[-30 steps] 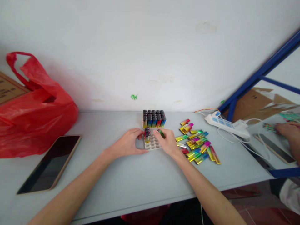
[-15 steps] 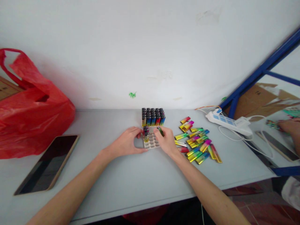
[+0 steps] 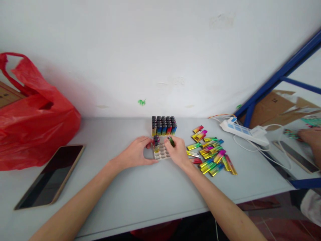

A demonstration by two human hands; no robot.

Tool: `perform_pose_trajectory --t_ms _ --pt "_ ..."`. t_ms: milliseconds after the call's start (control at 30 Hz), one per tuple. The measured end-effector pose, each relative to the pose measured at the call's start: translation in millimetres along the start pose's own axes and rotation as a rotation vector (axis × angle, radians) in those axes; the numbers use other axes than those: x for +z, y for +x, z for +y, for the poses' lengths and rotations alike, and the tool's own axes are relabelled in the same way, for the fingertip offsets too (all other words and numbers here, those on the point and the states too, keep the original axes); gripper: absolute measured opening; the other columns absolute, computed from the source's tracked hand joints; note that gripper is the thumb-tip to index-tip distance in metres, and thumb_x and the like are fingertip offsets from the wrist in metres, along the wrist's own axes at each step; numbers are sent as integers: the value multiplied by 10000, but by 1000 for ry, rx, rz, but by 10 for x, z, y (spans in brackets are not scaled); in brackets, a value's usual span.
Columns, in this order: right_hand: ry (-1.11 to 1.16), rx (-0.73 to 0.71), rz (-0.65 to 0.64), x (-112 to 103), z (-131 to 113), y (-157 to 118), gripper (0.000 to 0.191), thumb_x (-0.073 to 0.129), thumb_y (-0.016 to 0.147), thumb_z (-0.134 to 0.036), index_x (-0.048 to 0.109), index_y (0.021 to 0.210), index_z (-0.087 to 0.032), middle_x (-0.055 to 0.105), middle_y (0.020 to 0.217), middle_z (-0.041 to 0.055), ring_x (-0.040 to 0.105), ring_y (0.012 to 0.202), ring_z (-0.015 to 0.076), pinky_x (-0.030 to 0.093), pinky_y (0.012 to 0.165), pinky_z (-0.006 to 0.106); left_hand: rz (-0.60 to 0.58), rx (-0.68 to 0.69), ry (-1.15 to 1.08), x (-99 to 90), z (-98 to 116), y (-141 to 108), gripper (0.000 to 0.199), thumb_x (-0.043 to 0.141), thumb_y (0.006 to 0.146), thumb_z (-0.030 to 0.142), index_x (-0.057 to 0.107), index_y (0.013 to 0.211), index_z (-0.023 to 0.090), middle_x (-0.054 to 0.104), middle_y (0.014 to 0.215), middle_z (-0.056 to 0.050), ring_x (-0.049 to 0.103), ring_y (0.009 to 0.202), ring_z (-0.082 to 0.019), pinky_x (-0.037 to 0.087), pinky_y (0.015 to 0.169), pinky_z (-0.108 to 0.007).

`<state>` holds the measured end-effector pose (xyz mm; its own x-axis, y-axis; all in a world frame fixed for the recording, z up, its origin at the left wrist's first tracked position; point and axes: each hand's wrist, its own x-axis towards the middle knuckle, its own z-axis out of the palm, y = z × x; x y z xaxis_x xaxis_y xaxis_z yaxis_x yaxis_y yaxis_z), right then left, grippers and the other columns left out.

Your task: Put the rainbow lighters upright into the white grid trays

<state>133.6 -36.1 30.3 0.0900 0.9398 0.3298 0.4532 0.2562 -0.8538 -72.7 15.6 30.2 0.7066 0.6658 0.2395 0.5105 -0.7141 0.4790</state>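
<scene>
A pale tray with rows of rounded holes lies between my hands. At its left side stand a few black-topped lighters, the nearest with a yellow body. My left hand curves around the tray's left side, thumb at the front corner and fingers by the lighters. Over the tray's right part, my right hand pinches a green lighter sleeve, tilted, its dark end facing up; its lower part is hidden by the hand. Behind the tray, a block of colourful lighters stands upright in rows.
Several shiny multicoloured lighter sleeves lie scattered on the right. Beyond them are a power strip with white cables and a blue frame. A phone and a red plastic bag sit left. Another person's hand shows far right.
Almost nothing differs. My right hand and the green sleeve have shifted very slightly; my left hand stays at the tray.
</scene>
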Motion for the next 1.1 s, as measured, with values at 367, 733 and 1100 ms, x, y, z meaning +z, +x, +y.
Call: perform_pose_trajectory --t_ms 367,733,1100 --pt "-169 -334 -120 -228 -128 5 291 544 1042 -447 687 1002 -197 610 953 71 599 892 201 498 814 320 -9 -10 -7 -9 35 -10 478 841 717 537 521 866 214 614 890 -28 608 839 -235 488 777 -349" --pt "-287 -254 -463 -332 -125 26 274 577 1038 -447 665 948 -203 692 842 27 620 741 181 441 677 283 6 -19 -3 7 21 -12 495 837 691 575 536 864 223 634 885 -33 626 830 -249 482 750 -351" --pt "-515 -212 -372 -233 -154 -40 393 646 961 -575 613 802 -217 653 710 12 564 634 177 351 598 290 5 -15 -30 6 16 -20 492 813 708 610 545 855 224 647 895 -39 634 838 -253 495 765 -360"
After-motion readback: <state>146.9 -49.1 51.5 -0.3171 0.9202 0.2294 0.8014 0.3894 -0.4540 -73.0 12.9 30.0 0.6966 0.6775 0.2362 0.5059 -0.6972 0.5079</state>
